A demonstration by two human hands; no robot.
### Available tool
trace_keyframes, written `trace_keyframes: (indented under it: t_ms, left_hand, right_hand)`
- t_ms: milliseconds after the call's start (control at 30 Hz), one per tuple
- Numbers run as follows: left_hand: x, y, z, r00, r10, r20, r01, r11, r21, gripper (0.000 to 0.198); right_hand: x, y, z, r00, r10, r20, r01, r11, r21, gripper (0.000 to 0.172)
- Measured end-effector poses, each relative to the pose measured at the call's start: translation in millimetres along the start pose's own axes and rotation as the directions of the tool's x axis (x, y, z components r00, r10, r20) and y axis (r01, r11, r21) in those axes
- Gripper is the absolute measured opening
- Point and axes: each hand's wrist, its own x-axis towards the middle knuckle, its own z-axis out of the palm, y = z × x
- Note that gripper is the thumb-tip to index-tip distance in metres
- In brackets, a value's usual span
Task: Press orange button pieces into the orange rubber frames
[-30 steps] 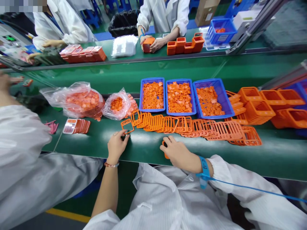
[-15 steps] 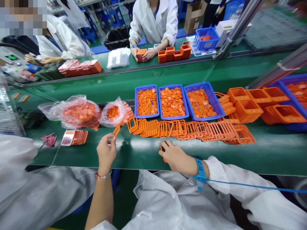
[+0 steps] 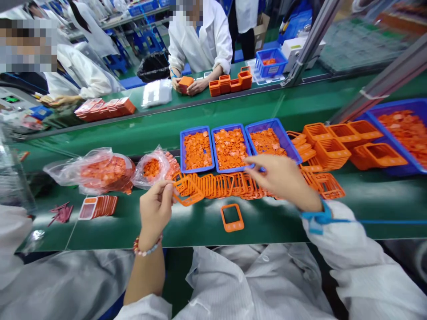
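My left hand (image 3: 156,208) pinches a flat orange frame (image 3: 191,200) by one edge, holding it tilted just over the near end of the row of frames. A single orange frame (image 3: 232,227) lies flat on the green bench between my two hands. My right hand (image 3: 282,178), slightly blurred, reaches over the row. Its fingertips are at the near rim of the blue trays, with thumb and forefinger apart and nothing visible between them. Small orange pieces fill the middle tray (image 3: 214,155) and the right tray (image 3: 288,149). The hand covers part of the row (image 3: 222,184).
A left tray (image 3: 183,155), an open bag (image 3: 151,169) and a larger bag (image 3: 105,171) hold orange parts. Stacked orange frames (image 3: 333,151) and a big blue bin (image 3: 380,124) stand right. A blue wrist cord (image 3: 383,221) trails rightward. Co-workers sit opposite and left.
My right hand has let go of the frame on the bench and moved up and right to the trays. My left hand has brought its frame rightward, turning it flatter. The view has shifted.
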Motion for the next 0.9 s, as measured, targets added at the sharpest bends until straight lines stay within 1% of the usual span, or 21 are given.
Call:
trace_keyframes:
  t_ms: [33, 67, 133, 167, 233, 267, 300, 333, 400, 500, 600, 667, 767, 900]
  left_hand:
    - [3.6, 6.8, 6.0, 0.999, 0.042, 0.022, -0.042, 0.999, 0.003, 0.019]
    - [7.0, 12.7, 11.9, 0.995, 0.088, 0.037, -0.088, 0.996, 0.012, 0.019]
    - [13.1, 21.8, 22.7, 0.985, 0.166, 0.043, -0.167, 0.986, 0.025, 0.021]
    - [16.0, 25.3, 27.7, 0.982, 0.187, 0.04, -0.187, 0.982, 0.008, 0.022]
    - [21.4, 31.7, 36.7, 0.981, 0.19, 0.034, -0.186, 0.978, -0.092, 0.024]
    - [24.1, 35.1, 40.8, 0.983, 0.183, 0.033, -0.176, 0.972, -0.155, 0.024]
    - [27.1, 39.0, 44.8, 0.983, 0.179, 0.031, -0.169, 0.963, -0.21, 0.025]
    - [30.2, 43.2, 48.8, 0.983, 0.181, 0.024, -0.17, 0.954, -0.249, 0.026]
    - [37.7, 52.7, 57.7, 0.981, 0.195, 0.008, -0.185, 0.939, -0.289, 0.029]
    - [51.1, 66.0, 76.2, 0.984, 0.177, -0.001, -0.165, 0.911, -0.377, 0.032]
    - [62.5, 73.8, 97.9, 0.991, 0.125, 0.054, -0.085, 0.879, -0.469, 0.033]
    - [66.2, 74.8, 108.6, 0.989, 0.101, 0.108, -0.038, 0.88, -0.473, 0.033]
    - [66.3, 71.2, 113.6, 0.983, 0.106, 0.151, -0.029, 0.899, -0.437, 0.032]
    - [64.6, 63.7, 106.7, 0.983, 0.13, 0.128, -0.072, 0.921, -0.382, 0.025]
  right_hand:
    - [8.6, 19.7, -8.8, 0.994, 0.105, -0.039, -0.108, 0.991, -0.08, 0.029]
    - [15.5, 41.4, -17.1, 0.977, 0.203, -0.064, -0.211, 0.965, -0.158, 0.03]
    - [22.6, 86.9, -30.6, 0.919, 0.375, -0.125, -0.395, 0.879, -0.269, 0.032]
    - [22.6, 108.4, -35.3, 0.903, 0.414, -0.118, -0.429, 0.848, -0.311, 0.033]
    - [16.6, 143.6, -39.5, 0.88, 0.471, -0.057, -0.45, 0.791, -0.414, 0.029]
    - [12.0, 155.8, -39.0, 0.873, 0.487, -0.02, -0.444, 0.778, -0.444, 0.027]
    - [7.1, 163.9, -36.9, 0.876, 0.482, 0.023, -0.423, 0.79, -0.444, 0.026]
    - [2.9, 168.1, -33.4, 0.884, 0.463, 0.057, -0.398, 0.812, -0.427, 0.025]
    - [-1.6, 166.4, -23.6, 0.911, 0.402, 0.091, -0.343, 0.862, -0.373, 0.027]
    - [6.3, 149.8, -5.8, 0.934, 0.341, 0.107, -0.283, 0.887, -0.366, 0.033]
    - [28.0, 132.5, 11.8, 0.925, 0.348, 0.156, -0.251, 0.863, -0.438, 0.036]
    - [43.3, 126.0, 22.4, 0.906, 0.377, 0.194, -0.242, 0.836, -0.493, 0.038]
    - [59.1, 124.3, 35.3, 0.887, 0.409, 0.213, -0.246, 0.811, -0.531, 0.039]
    - [65.5, 128.3, 44.5, 0.879, 0.418, 0.231, -0.233, 0.798, -0.556, 0.039]
